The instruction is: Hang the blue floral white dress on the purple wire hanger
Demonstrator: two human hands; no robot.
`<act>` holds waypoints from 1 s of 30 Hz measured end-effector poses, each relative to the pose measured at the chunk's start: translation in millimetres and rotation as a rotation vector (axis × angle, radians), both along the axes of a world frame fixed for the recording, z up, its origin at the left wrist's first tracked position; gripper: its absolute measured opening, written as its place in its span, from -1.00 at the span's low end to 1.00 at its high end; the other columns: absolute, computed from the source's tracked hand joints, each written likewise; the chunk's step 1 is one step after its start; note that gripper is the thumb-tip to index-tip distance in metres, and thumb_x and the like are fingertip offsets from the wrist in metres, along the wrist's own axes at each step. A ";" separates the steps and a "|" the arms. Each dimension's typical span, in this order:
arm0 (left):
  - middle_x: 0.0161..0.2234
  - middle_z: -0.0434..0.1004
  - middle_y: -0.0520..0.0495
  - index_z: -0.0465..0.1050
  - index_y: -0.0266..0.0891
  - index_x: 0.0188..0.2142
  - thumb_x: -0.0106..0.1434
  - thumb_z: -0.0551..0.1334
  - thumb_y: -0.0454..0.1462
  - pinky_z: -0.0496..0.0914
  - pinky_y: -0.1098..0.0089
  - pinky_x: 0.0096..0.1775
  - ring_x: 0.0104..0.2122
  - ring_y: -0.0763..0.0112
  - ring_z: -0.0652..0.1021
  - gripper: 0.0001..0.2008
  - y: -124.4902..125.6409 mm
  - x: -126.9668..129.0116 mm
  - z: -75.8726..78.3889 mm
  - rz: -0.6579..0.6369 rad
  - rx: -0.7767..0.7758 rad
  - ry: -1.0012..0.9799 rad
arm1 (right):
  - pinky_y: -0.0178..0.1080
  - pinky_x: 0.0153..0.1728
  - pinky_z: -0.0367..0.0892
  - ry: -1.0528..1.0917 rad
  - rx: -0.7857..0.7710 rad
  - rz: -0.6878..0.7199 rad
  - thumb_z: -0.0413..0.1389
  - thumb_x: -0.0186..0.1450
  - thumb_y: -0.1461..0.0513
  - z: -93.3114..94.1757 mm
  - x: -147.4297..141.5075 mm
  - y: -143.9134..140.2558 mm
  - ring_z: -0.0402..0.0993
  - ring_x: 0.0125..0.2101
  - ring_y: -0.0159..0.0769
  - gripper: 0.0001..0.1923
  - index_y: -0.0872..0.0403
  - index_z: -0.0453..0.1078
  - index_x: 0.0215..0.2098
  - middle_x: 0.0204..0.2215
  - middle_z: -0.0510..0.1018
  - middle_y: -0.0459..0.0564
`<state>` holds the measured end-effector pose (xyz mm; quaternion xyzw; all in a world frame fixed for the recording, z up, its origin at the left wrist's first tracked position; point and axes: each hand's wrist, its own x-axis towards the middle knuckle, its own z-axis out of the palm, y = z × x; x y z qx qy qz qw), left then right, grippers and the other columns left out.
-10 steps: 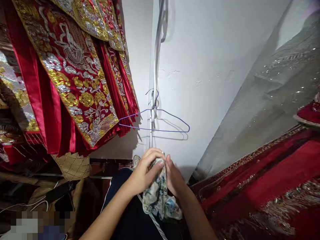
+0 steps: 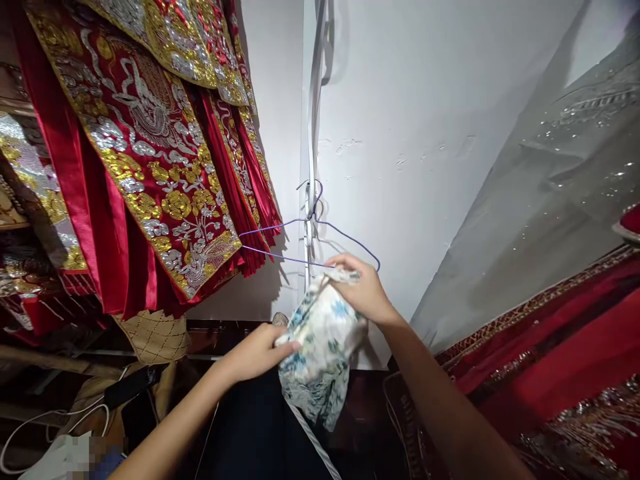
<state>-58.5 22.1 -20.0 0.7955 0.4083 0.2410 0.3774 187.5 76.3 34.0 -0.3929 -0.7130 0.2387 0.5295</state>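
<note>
A crumpled white cloth (image 2: 325,327) with a blue and green flower print hangs between my two hands. My left hand (image 2: 265,350) grips its left side, thumb on top and the fingers partly behind the fabric. Higher up, my right hand (image 2: 360,287) holds the cloth's top edge, its fingers closed on a gathered fold. Just behind that hand is a thin purple wire hanger (image 2: 280,257), hooked at the white vertical strip on the wall. Part of the hanger's lower bar is hidden by the cloth and my right hand.
On the left hang red garments (image 2: 165,173) with gold and silver embroidery. Sheer, glittering grey fabric (image 2: 540,200) covers the right wall, above red embroidered cloth (image 2: 550,360). A black device (image 2: 133,385) and white cables lie at lower left. A white cord runs below the cloth.
My hands have moved apart, opening out the bunched cloth. My right hand has risen to the hanger's lower bar; my left has shifted left and slightly down.
</note>
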 end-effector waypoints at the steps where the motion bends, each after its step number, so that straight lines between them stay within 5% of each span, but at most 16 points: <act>1: -0.40 0.54 -0.02 0.47 -0.28 -0.39 0.33 0.11 0.05 0.32 0.41 -0.27 -0.35 0.28 0.49 -0.55 -0.2 -5.8 4.3 0.044 0.057 0.042 | -0.26 -0.25 0.30 0.027 0.052 -0.057 0.18 0.10 0.29 -0.8 -1.6 15.0 0.41 -0.35 -0.29 -0.64 0.04 0.48 -0.11 -0.36 0.51 -0.08; 4: -0.42 0.54 -0.03 0.43 -0.23 -0.40 0.39 0.02 0.01 0.27 0.41 -0.31 -0.38 0.28 0.49 -0.56 -0.3 -21.7 22.8 0.147 0.237 0.207 | -0.24 -0.22 0.33 0.084 0.006 -0.054 0.11 0.20 0.21 -20.2 -10.7 53.3 0.46 -0.26 -0.24 -0.59 0.06 0.41 0.03 -0.20 0.56 0.00; 7: -0.46 0.52 -0.06 0.41 -0.19 -0.41 0.42 -0.04 0.01 0.22 0.40 -0.36 -0.43 0.26 0.51 -0.55 3.7 -35.2 34.7 0.206 0.327 0.392 | -0.24 -0.26 0.31 0.021 -0.089 -0.007 0.02 0.28 0.15 -47.0 -10.0 70.3 0.45 -0.29 -0.22 -0.76 0.09 0.45 -0.22 -0.31 0.56 0.00; 10: -0.47 0.55 -0.11 0.45 -0.16 -0.41 0.42 -0.07 0.00 0.24 0.36 -0.35 -0.43 0.20 0.54 -0.52 15.2 -47.2 29.8 0.201 0.340 0.580 | -0.29 -0.40 0.21 -0.038 -0.088 -0.049 0.04 0.27 0.13 -58.8 11.5 66.5 0.33 -0.46 -0.29 -0.77 0.07 0.34 -0.48 -0.53 0.44 -0.09; 14: -0.36 0.61 -0.21 0.50 -0.18 -0.40 0.41 -0.03 -0.09 0.34 0.24 -0.21 -0.31 0.09 0.59 -0.58 39.8 -57.2 16.1 0.220 0.329 0.757 | -0.31 -0.46 0.08 -0.156 -0.045 -0.149 0.07 0.25 0.16 -44.4 50.6 49.6 0.25 -0.50 -0.34 -0.77 0.07 0.30 -0.53 -0.57 0.36 -0.13; 17: -0.16 0.61 -0.25 0.51 -0.21 -0.29 0.38 0.01 -0.18 0.37 0.18 -0.07 -0.14 0.08 0.59 -0.68 59.6 -55.8 23.1 0.276 0.417 0.671 | -0.32 -0.49 0.02 -0.217 -0.017 -0.240 0.10 0.22 0.16 -25.0 69.1 39.2 0.18 -0.53 -0.37 -0.73 0.07 0.24 -0.58 -0.63 0.27 -0.16; 21: 0.07 0.48 -0.29 0.47 -0.23 -0.33 0.36 0.02 -0.21 0.30 0.09 0.13 0.10 0.03 0.46 -0.71 81.0 -41.6 57.0 0.316 0.686 0.413 | -0.31 -0.50 0.00 -0.199 0.028 -0.284 0.12 0.22 0.11 -9.4 76.0 31.6 0.12 -0.55 -0.38 -0.66 0.05 0.17 -0.62 -0.66 0.17 -0.17; 27: -0.11 0.56 -0.11 0.38 -0.22 -0.05 0.33 0.08 -0.28 0.42 0.22 0.00 -0.11 0.23 0.56 -0.76 104.4 -12.0 87.2 0.251 0.700 0.069 | -0.28 -0.46 0.19 -0.145 -0.065 -0.015 0.07 0.24 0.15 -20.2 48.8 17.4 0.30 -0.51 -0.30 -0.79 0.07 0.34 -0.50 -0.56 0.41 -0.09; 30: -0.10 0.57 -0.12 0.39 -0.23 0.00 0.35 0.03 -0.34 0.41 0.27 0.01 -0.08 0.26 0.57 -0.71 117.2 -9.8 85.1 0.201 0.727 0.044 | -0.25 -0.36 0.32 -0.145 -0.047 -0.019 0.10 0.22 0.20 -22.7 41.0 4.8 0.46 -0.37 -0.21 -0.73 0.06 0.49 -0.14 -0.39 0.56 -0.02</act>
